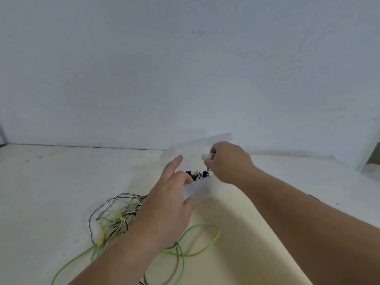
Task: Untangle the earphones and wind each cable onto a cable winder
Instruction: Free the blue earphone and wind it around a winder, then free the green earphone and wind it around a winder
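Right hand (228, 161) is pinching a white winder (205, 156) over the box (198, 190);
left hand (170, 202) is gripping its wall; earphones (115, 214) are lying lower left, nearer that hand.

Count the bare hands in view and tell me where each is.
2. The left hand holds the near wall of the translucent plastic box; the right hand pinches a small white object above that box. No others show.

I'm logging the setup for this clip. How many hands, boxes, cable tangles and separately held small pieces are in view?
hands: 2 (left hand, right hand)
clear box: 1
cable tangle: 1
small white piece, pinched by the right hand: 1
Total: 5
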